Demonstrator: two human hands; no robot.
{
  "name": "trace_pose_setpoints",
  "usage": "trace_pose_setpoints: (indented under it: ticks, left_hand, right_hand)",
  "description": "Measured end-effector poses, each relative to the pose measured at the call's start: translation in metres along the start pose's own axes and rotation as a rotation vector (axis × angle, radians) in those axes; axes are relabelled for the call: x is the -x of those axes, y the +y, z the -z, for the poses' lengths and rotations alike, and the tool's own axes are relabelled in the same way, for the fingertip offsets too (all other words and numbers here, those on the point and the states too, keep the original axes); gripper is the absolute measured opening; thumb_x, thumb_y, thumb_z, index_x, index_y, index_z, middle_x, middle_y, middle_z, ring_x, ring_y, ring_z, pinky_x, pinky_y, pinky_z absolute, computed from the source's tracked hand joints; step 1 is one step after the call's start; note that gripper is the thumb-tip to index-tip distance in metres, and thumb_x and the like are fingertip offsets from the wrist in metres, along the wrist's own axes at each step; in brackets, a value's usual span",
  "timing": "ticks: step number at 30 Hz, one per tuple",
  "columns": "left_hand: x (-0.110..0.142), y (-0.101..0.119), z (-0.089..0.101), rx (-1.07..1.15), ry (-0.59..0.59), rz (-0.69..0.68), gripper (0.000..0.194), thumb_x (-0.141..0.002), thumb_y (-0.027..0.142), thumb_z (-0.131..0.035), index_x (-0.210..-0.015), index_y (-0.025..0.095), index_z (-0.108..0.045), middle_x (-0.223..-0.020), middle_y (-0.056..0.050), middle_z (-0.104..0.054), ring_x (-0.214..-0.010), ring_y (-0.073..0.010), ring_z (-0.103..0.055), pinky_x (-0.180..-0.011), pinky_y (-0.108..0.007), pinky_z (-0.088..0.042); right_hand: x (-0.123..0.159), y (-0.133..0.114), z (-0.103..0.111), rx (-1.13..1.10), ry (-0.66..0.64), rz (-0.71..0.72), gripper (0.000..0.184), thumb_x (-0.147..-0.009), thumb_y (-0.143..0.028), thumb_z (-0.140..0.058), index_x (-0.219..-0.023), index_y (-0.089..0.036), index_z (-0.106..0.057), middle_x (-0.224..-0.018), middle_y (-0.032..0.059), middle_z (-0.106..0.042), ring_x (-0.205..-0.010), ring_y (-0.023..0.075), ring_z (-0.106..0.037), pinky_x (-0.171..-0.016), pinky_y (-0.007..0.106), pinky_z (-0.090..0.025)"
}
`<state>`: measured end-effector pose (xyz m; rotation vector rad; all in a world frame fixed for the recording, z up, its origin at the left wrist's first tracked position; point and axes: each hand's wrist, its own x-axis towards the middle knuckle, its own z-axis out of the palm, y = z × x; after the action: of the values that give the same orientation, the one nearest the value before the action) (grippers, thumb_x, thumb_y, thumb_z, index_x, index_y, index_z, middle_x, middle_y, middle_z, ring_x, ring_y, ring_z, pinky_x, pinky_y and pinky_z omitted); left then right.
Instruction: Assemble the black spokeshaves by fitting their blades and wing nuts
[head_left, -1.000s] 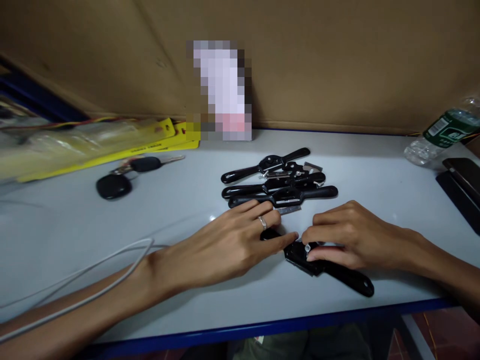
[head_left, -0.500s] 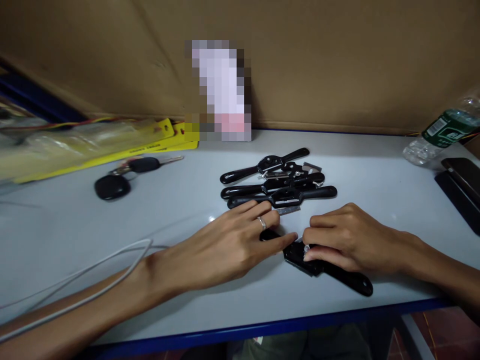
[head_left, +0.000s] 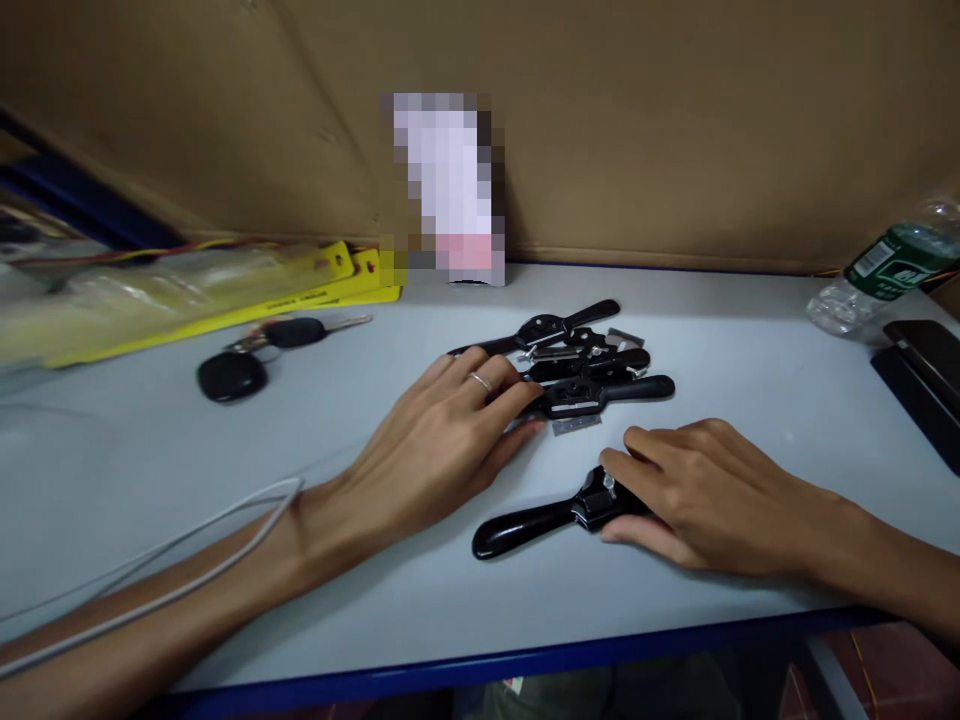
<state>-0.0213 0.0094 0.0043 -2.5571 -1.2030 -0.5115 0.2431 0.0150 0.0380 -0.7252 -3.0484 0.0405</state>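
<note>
On the table a black spokeshave (head_left: 525, 527) lies with its left handle toward me. My right hand (head_left: 697, 495) is closed around its middle and hides the right handle; a small silver screw shows by the fingertips. My left hand (head_left: 457, 430), with a ring on one finger, is at the pile of spokeshaves. Its fingers and thumb close over the left handle of the nearest piled spokeshave (head_left: 637, 388). A loose flat metal blade (head_left: 577, 426) lies just in front of that one. Behind it are further spokeshaves (head_left: 540, 328) and metal parts.
Car keys (head_left: 232, 375) and yellow-backed clear packaging (head_left: 300, 290) lie at the left. At the right are a water bottle (head_left: 877, 265) and a dark phone-like object (head_left: 926, 355). A white cable (head_left: 247, 505) crosses my left forearm. Cardboard (head_left: 675, 130) stands behind the table.
My left hand has left the front spokeshave and moved up and left onto the pile. The front spokeshave has turned, its left handle swinging toward me, still in my right hand.
</note>
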Motion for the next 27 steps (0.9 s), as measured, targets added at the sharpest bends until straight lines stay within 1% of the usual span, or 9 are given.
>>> trace_pose_setpoints:
  ticks: [5,7,9,11,13,17,21,24,27]
  left_hand:
    - [0.003,-0.005,-0.004,-0.038,-0.028,0.017,0.026,-0.104,0.03,-0.047,-0.108,0.014,-0.067,-0.097,-0.011,-0.064,-0.09,-0.0276,-0.054,-0.073,-0.039,-0.047]
    - [0.002,-0.005,-0.004,-0.069,-0.04,0.005,0.027,-0.104,0.028,-0.044,-0.106,0.014,-0.067,-0.096,-0.011,-0.064,-0.089,-0.0272,-0.054,-0.072,-0.039,-0.048]
    - [0.0,-0.005,-0.004,-0.082,-0.053,0.004,0.027,-0.104,0.026,-0.042,-0.103,0.015,-0.067,-0.096,-0.011,-0.065,-0.089,-0.0266,-0.054,-0.072,-0.039,-0.048]
    - [-0.001,-0.004,-0.005,-0.078,-0.059,0.007,0.027,-0.104,0.023,-0.041,-0.099,0.015,-0.067,-0.093,-0.01,-0.066,-0.086,-0.0258,-0.055,-0.071,-0.039,-0.047]
    - [-0.001,-0.003,-0.006,-0.071,-0.06,0.012,0.027,-0.104,0.021,-0.039,-0.096,0.015,-0.065,-0.092,-0.01,-0.065,-0.082,-0.0252,-0.055,-0.07,-0.039,-0.047]
    - [0.003,-0.002,-0.008,-0.027,-0.06,0.037,0.025,-0.104,0.018,-0.036,-0.099,0.014,-0.06,-0.091,-0.01,-0.064,-0.08,-0.0242,-0.056,-0.069,-0.039,-0.048]
    - [0.006,-0.001,-0.007,0.046,-0.091,0.079,0.023,-0.103,0.015,-0.034,-0.106,0.012,-0.056,-0.094,-0.01,-0.062,-0.079,-0.0222,-0.058,-0.068,-0.036,-0.052]
    - [0.005,0.001,-0.003,0.051,-0.072,0.098,0.021,-0.104,0.017,-0.033,-0.11,0.014,-0.053,-0.092,-0.008,-0.06,-0.08,-0.0213,-0.06,-0.064,-0.032,-0.051]
    - [0.003,0.006,0.003,0.133,-0.019,0.045,0.018,-0.105,0.018,-0.035,-0.113,0.014,-0.05,-0.092,-0.007,-0.059,-0.076,-0.0186,-0.059,-0.061,-0.029,-0.05]
  right_hand:
    - [0.001,0.006,0.015,-0.053,-0.109,-0.063,0.022,-0.091,-0.04,-0.074,-0.093,-0.018,-0.067,-0.08,0.0015,-0.07,-0.057,0.0165,-0.058,-0.053,0.03,-0.024]
    - [0.009,0.017,0.019,-0.042,-0.13,-0.122,0.015,-0.09,-0.033,-0.075,-0.092,-0.02,-0.068,-0.077,0.0004,-0.07,-0.056,0.0162,-0.058,-0.054,0.03,-0.026]
    - [0.021,0.034,0.019,0.02,-0.12,-0.199,0.006,-0.09,-0.027,-0.069,-0.094,-0.024,-0.069,-0.075,-0.0002,-0.071,-0.057,0.0174,-0.059,-0.055,0.031,-0.025]
    - [0.033,0.052,0.017,0.144,-0.139,-0.311,0.019,-0.089,-0.019,-0.062,-0.105,-0.026,-0.069,-0.073,0.0004,-0.07,-0.054,0.0188,-0.058,-0.054,0.032,-0.022]
    - [0.042,0.067,0.015,0.259,-0.156,-0.398,0.03,-0.085,-0.013,-0.057,-0.109,-0.026,-0.07,-0.075,0.0032,-0.07,-0.055,0.0208,-0.057,-0.054,0.033,-0.022]
    - [0.041,0.079,0.02,0.448,-0.193,-0.552,0.03,-0.082,-0.008,-0.05,-0.1,-0.02,-0.071,-0.073,0.0099,-0.069,-0.059,0.0262,-0.06,-0.054,0.035,-0.022]
    - [0.027,0.079,0.028,0.445,-0.224,-0.693,0.025,-0.084,-0.015,-0.054,-0.1,-0.016,-0.073,-0.079,0.0144,-0.072,-0.063,0.0272,-0.062,-0.056,0.034,-0.025]
    - [0.023,0.08,0.028,0.422,-0.23,-0.703,0.024,-0.088,-0.019,-0.055,-0.103,-0.016,-0.074,-0.082,0.0157,-0.073,-0.063,0.0268,-0.063,-0.056,0.034,-0.025]
    - [0.021,0.081,0.028,0.425,-0.184,-0.718,0.026,-0.09,-0.018,-0.051,-0.099,-0.015,-0.075,-0.08,0.0167,-0.073,-0.063,0.0272,-0.063,-0.055,0.034,-0.024]
